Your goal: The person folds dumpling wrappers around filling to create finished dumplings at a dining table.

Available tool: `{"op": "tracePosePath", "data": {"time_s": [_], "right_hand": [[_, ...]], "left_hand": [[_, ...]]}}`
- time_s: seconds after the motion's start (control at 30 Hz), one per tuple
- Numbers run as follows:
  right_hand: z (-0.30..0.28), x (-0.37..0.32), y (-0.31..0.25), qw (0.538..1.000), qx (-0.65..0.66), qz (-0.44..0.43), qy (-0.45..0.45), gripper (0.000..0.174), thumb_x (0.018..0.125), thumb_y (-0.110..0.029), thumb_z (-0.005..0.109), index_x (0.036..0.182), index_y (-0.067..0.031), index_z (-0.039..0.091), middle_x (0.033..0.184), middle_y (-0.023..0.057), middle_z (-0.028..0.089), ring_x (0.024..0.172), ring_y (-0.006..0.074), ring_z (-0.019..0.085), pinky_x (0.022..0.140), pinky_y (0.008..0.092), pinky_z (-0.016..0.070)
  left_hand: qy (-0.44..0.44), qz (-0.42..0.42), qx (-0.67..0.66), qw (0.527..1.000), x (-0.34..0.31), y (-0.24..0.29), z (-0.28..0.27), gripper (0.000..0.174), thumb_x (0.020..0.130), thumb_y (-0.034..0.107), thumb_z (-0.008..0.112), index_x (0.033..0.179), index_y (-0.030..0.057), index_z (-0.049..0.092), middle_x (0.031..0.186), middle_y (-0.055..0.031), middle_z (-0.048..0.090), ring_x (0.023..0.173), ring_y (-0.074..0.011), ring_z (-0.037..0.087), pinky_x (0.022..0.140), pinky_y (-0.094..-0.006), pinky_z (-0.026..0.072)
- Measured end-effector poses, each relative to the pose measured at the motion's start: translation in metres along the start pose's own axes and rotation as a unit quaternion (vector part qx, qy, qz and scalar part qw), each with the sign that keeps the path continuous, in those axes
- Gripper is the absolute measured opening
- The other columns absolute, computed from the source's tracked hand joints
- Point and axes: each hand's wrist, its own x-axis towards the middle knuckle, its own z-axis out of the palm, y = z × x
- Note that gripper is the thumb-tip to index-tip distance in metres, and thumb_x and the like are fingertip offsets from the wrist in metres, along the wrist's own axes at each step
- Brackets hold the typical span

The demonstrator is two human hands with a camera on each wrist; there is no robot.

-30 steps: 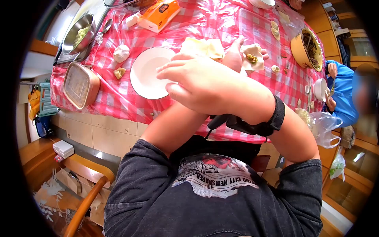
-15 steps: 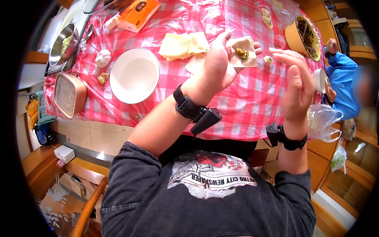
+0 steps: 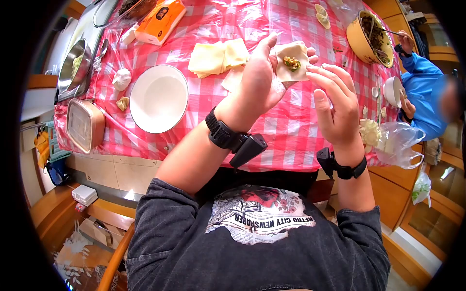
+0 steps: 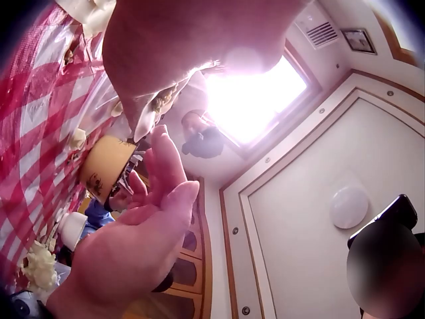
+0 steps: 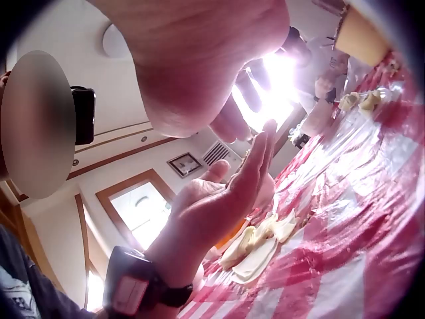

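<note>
My left hand (image 3: 259, 80) is palm up, and a square dough wrapper (image 3: 286, 73) lies across its straight fingers. A small mound of greenish-yellow filling (image 3: 291, 63) sits in the middle of the wrapper. To the right is my right hand (image 3: 337, 106), fingers extended and thumb apart, fingertips right at the wrapper's right edge. From the left wrist, the wrapper (image 4: 137, 114) hangs past the left hand's edge, close to the right fingertips. A stack of pale yellow wrappers (image 3: 213, 57) lies on the table left of my left hand.
A white bowl (image 3: 159, 99) and a lidded container (image 3: 85, 123) stand to the left, near a garlic bulb (image 3: 122, 79) and a tissue pack (image 3: 161, 22). At the right are a yellow pot (image 3: 358, 41) of dark filling, a plastic bag (image 3: 400, 145) and another person in blue (image 3: 424, 97).
My right hand first reached across to the left over the white bowl, then swung back right and has come in to the wrapper's edge. The left hand keeps the filled wrapper on its fingers.
</note>
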Motion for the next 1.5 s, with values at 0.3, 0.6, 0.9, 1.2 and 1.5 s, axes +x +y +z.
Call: {"op": "tracePosePath", "data": {"time_s": [0.3, 0.6, 0.9, 1.2, 1.5], "right_hand": [[-0.003, -0.007, -0.004, 1.000, 0.003, 0.011, -0.018, 0.020, 0.093, -0.016, 0.065, 0.106, -0.0030, 0.072, 0.109, 0.0117, 0.074, 0.111, 0.0354, 0.063, 0.101, 0.0454, 0.0471], [-0.004, -0.002, -0.003, 0.999, -0.028, 0.000, -0.030, 0.028, 0.092, -0.019, 0.067, 0.113, -0.0024, 0.071, 0.118, 0.0140, 0.072, 0.119, 0.0385, 0.059, 0.106, 0.0471, 0.0437], [0.004, -0.008, -0.005, 0.999, -0.038, 0.015, -0.006, 0.029, 0.092, -0.023, 0.066, 0.112, -0.0022, 0.072, 0.119, 0.0116, 0.072, 0.121, 0.0368, 0.058, 0.108, 0.0456, 0.0415], [0.015, -0.017, -0.026, 1.000, -0.003, -0.002, -0.021, 0.032, 0.091, -0.025, 0.068, 0.114, -0.0022, 0.072, 0.120, 0.0116, 0.071, 0.122, 0.0359, 0.057, 0.106, 0.0457, 0.0414], [0.026, -0.019, -0.034, 1.000, -0.018, 0.017, -0.002, 0.032, 0.092, -0.021, 0.064, 0.116, -0.0009, 0.072, 0.123, 0.0133, 0.070, 0.124, 0.0366, 0.056, 0.110, 0.0476, 0.0392]], "left_hand": [[0.012, 0.021, -0.002, 1.000, -0.002, 0.003, 0.005, 0.070, 0.110, 0.044, 0.019, 0.140, -0.0133, 0.047, 0.135, -0.0274, 0.060, 0.130, -0.0346, 0.057, 0.118, -0.0436, 0.0390], [0.009, 0.012, -0.015, 1.000, -0.002, 0.003, 0.005, 0.070, 0.110, 0.044, 0.020, 0.143, -0.0138, 0.042, 0.139, -0.0304, 0.056, 0.133, -0.0374, 0.054, 0.120, -0.0457, 0.0371], [-0.004, 0.023, -0.007, 1.000, -0.001, 0.000, 0.001, 0.071, 0.110, 0.044, 0.021, 0.144, -0.0156, 0.039, 0.141, -0.0324, 0.053, 0.135, -0.0385, 0.052, 0.120, -0.0458, 0.0363], [0.014, 0.023, -0.028, 0.999, 0.000, -0.003, 0.005, 0.073, 0.109, 0.050, 0.021, 0.141, -0.0103, 0.046, 0.139, -0.0313, 0.055, 0.134, -0.0401, 0.052, 0.116, -0.0492, 0.0408], [0.011, 0.020, -0.038, 0.999, -0.002, -0.001, 0.004, 0.073, 0.109, 0.051, 0.022, 0.140, -0.0098, 0.047, 0.139, -0.0297, 0.056, 0.133, -0.0398, 0.054, 0.116, -0.0471, 0.0405]]}}
